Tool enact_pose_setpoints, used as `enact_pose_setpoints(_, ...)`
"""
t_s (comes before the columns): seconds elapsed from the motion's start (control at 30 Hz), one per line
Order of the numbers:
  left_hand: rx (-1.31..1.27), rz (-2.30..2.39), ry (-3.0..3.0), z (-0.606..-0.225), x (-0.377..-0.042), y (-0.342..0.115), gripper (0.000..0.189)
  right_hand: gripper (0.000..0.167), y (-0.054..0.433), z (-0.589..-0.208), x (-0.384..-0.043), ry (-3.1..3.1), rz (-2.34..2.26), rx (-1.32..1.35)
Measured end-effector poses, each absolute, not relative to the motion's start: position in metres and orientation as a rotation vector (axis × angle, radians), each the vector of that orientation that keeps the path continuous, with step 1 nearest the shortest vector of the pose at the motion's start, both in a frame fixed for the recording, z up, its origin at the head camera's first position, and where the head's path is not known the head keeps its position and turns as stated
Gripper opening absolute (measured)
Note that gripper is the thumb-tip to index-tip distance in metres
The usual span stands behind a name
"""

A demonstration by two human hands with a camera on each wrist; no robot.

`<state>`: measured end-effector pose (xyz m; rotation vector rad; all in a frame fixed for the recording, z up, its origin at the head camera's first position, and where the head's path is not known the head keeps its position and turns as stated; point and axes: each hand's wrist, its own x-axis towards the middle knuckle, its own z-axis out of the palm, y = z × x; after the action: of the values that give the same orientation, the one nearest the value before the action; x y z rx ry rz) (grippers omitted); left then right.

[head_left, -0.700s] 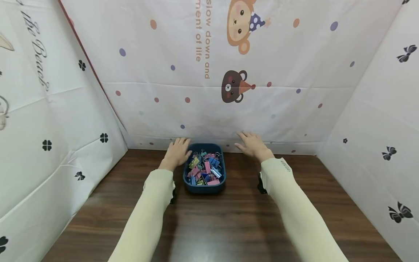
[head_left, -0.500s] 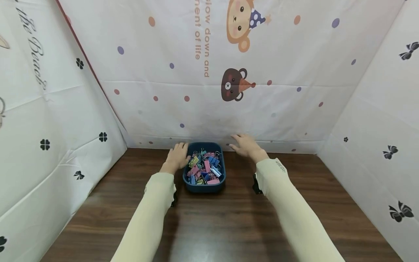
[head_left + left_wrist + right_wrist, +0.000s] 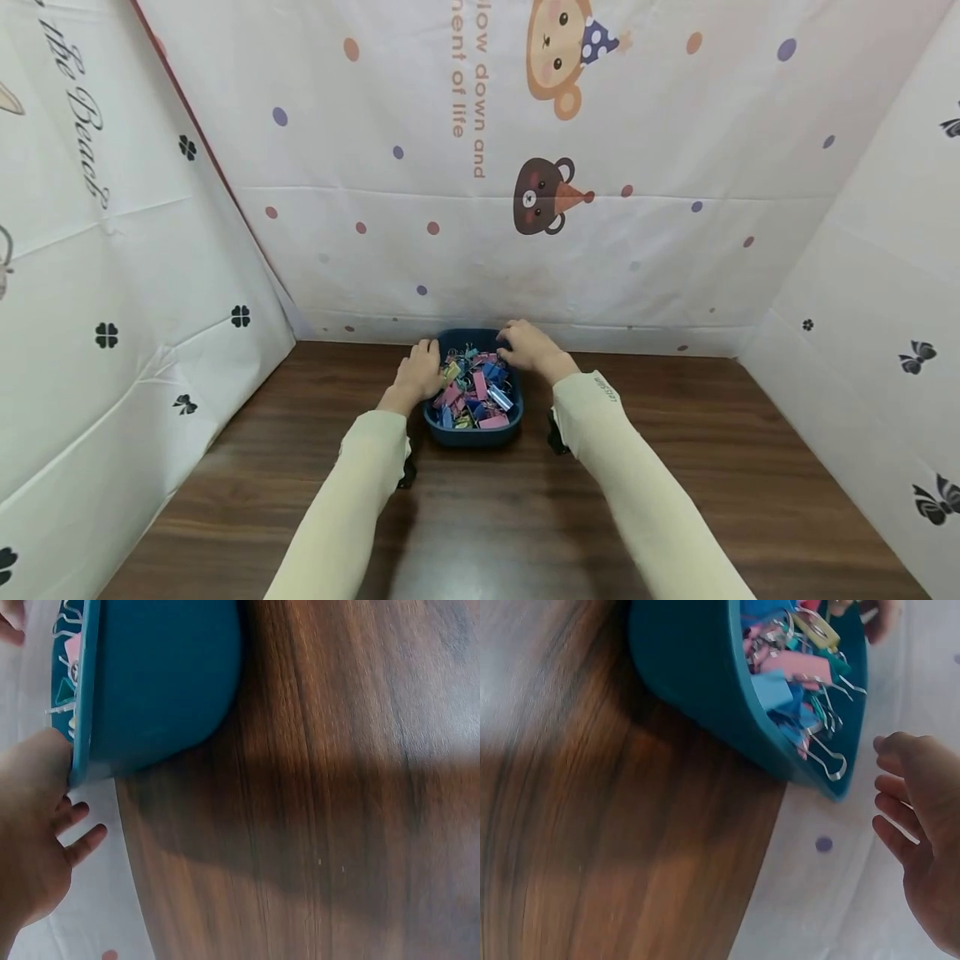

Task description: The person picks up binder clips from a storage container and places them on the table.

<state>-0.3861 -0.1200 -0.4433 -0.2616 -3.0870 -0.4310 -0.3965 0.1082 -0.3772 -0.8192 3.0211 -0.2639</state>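
Note:
A dark blue plastic box (image 3: 474,438) with rounded corners stands at the back of the table, filled with binder clips (image 3: 480,386) in pink, blue, yellow and teal. My left hand (image 3: 420,372) is at its far left rim. In the left wrist view the thumb of that left hand (image 3: 34,802) hooks over the rim (image 3: 85,697), the fingers on the outside. My right hand (image 3: 531,347) hovers at the far right corner. Seen from the right wrist, this right hand (image 3: 930,817) has loosely bent fingers, a gap between them and the box wall (image 3: 697,682).
The box stands on a dark brown wooden table (image 3: 480,517). A white printed cloth (image 3: 360,275) hangs right behind the box. More cloth walls rise at the left (image 3: 150,275) and right (image 3: 862,308).
My right hand has moved left, in to the box's far right corner. My left hand has moved slightly right and down onto the left rim. The box stays in place.

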Motion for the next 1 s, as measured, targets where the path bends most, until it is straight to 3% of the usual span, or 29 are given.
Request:
enact_pose_setpoints(0.13, -0.257, -0.506, -3.056, -0.448, -0.382, -0.116, 0.071, 0.033, 0.098, -0.389, -0.400, 2.987, -0.197, -0.825)
enact_pose_setpoints(0.5, -0.261, -0.582, -2.958, -0.457, -0.372, -0.115, 0.059, 0.010, 0.079, -0.402, -0.405, 2.901, 0.061, -0.768)
enact_pose_setpoints(1.0, -0.231, -0.587, -2.944, -0.457, -0.378, -0.114, 0.052, 0.018, 0.062, -0.408, -0.409, 2.927, 0.089, -0.722)
